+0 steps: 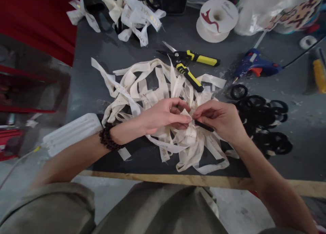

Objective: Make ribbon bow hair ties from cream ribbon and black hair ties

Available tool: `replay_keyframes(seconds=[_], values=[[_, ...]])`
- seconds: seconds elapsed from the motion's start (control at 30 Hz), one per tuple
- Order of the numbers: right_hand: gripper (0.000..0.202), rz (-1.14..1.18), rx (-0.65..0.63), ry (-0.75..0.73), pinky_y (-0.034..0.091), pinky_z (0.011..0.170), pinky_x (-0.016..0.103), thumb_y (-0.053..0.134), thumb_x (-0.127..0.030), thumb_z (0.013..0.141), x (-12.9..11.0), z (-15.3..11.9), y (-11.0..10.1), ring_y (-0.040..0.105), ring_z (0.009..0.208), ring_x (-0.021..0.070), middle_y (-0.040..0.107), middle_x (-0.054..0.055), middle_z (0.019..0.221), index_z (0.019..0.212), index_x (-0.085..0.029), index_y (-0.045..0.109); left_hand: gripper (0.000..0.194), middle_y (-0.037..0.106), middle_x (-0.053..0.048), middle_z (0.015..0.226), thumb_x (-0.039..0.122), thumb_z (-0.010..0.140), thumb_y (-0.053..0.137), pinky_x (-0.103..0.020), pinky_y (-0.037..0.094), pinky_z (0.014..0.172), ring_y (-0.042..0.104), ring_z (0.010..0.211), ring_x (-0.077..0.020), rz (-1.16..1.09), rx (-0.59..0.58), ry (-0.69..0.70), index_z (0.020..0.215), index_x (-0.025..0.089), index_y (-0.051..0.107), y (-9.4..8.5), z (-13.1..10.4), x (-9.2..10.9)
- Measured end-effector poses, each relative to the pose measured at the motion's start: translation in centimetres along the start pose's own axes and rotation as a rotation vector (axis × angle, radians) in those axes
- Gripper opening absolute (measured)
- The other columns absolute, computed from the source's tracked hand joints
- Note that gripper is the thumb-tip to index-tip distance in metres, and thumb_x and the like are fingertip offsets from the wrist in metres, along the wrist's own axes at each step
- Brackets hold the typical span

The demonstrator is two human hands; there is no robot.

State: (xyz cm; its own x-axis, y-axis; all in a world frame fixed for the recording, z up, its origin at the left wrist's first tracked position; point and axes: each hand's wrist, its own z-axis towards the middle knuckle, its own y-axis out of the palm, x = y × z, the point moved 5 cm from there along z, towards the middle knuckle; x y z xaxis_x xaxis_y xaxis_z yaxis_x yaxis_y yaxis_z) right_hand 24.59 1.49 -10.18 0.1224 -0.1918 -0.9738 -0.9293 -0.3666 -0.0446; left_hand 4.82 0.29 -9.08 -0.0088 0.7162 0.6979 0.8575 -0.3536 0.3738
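A tangled pile of cream ribbon strips (142,69) lies on the dark table, some with printed letters. Over it, my left hand (168,115) pinches a piece of cream ribbon (186,114) between thumb and fingers. My right hand (221,118) meets it from the right, fingertips closed on a black band (204,125) beside the ribbon. The two hands nearly touch, and their fingers partly hide where band and ribbon meet. To the right sits a heap of black hair ties (259,115). Yellow-and-black snips (189,76) rest with blades apart at the pile's top edge.
Behind are finished-looking ribbon bows (137,17), a white ribbon spool (218,16) and a plastic bag (267,10). A blue glue gun (257,64) with a cord lies at right. A white plastic case (72,134) is by my left forearm. The table's wooden edge (158,178) runs in front.
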Motion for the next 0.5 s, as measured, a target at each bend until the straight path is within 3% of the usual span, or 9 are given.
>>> replay_keyframes(seconds=[0.23, 0.5], values=[[0.016, 0.010, -0.005, -0.010, 0.070, 0.073, 0.028, 0.094, -0.018, 0.076, -0.17, -0.11, 0.21, 0.080, 0.075, 0.0159, 0.084, -0.001, 0.084, 0.088, -0.028, 0.087, 0.041, 0.077, -0.002, 0.083, 0.025, 0.087, 0.093, -0.025, 0.067, 0.074, 0.078, 0.075, -0.0138, -0.013, -0.023, 0.007, 0.119, 0.017, 0.069, -0.17, 0.36, -0.57], [0.018, 0.047, -0.041, -0.018, 0.070, 0.075, 0.022, 0.096, -0.018, 0.076, -0.06, -0.28, 0.63, 0.083, 0.076, 0.0144, 0.086, 0.000, 0.085, 0.090, -0.024, 0.087, 0.041, 0.076, -0.001, 0.082, 0.014, 0.089, 0.088, -0.024, 0.068, 0.075, 0.078, 0.075, -0.0130, 0.015, -0.030, -0.049, 0.123, 0.015, 0.066, 0.10, -0.05, 0.19]])
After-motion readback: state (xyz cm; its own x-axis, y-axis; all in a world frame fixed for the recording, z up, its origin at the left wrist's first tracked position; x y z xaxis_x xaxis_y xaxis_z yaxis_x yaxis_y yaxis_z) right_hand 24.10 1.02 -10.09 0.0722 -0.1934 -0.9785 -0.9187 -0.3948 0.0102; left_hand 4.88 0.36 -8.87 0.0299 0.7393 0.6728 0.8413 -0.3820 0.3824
